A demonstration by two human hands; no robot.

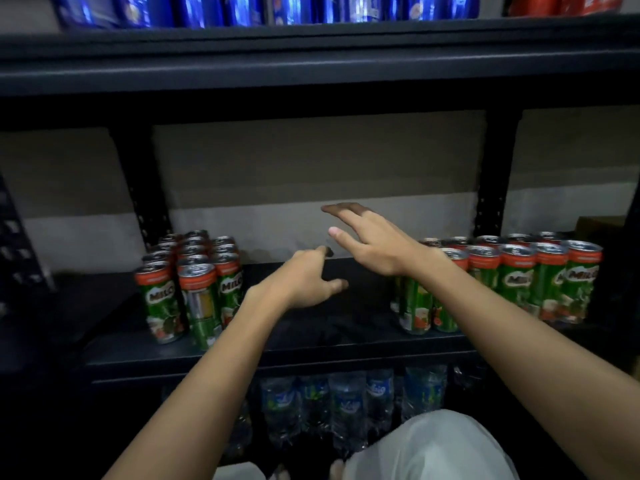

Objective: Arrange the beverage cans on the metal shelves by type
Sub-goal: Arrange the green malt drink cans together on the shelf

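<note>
Two clusters of Milo cans (194, 289) sit apart on the middle shelf (277, 344); left hand (304, 282) and right hand (374, 244) hover empty, fingers spread. Probably slick, rigid, hefty cans, so grab mid-body.

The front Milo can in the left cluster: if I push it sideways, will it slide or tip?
The front Milo can is tall and narrow, so a high push probably tips it. Neighbouring cans stand tightly packed, so toppling may spread. Its tab looks unopened, so it is likely full and heavy.
</note>
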